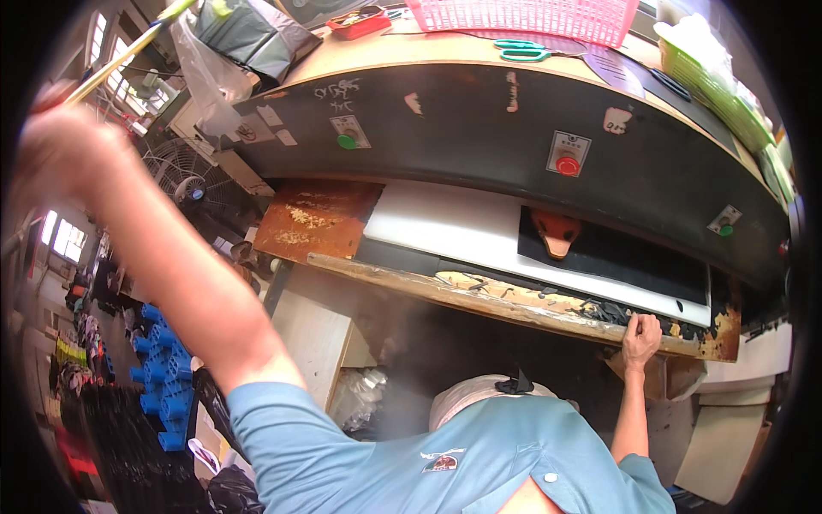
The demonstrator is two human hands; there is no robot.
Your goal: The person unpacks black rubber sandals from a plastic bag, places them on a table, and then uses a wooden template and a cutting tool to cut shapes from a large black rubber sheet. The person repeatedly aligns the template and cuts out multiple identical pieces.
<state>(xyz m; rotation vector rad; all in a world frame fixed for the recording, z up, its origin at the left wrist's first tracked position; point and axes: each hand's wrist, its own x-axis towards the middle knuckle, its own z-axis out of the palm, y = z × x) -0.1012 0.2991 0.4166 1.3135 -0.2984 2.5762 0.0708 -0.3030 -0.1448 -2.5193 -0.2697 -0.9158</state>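
Curled fingers of right hand (640, 341) over wooden bar (479, 301) at four o'clock, likely for support, and held blurred left hand (62, 141) at ten, apparently closed around yellow stick (118, 63).

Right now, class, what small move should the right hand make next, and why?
Perhaps nudge the dark scraps aside: they lie beside the right hand, which is at the wooden rail, so reaching them would likely take little movement.

The blurred bare left hand (64, 141) is raised on an outstretched arm (175, 261); the bare right hand (640, 341) looks curled.
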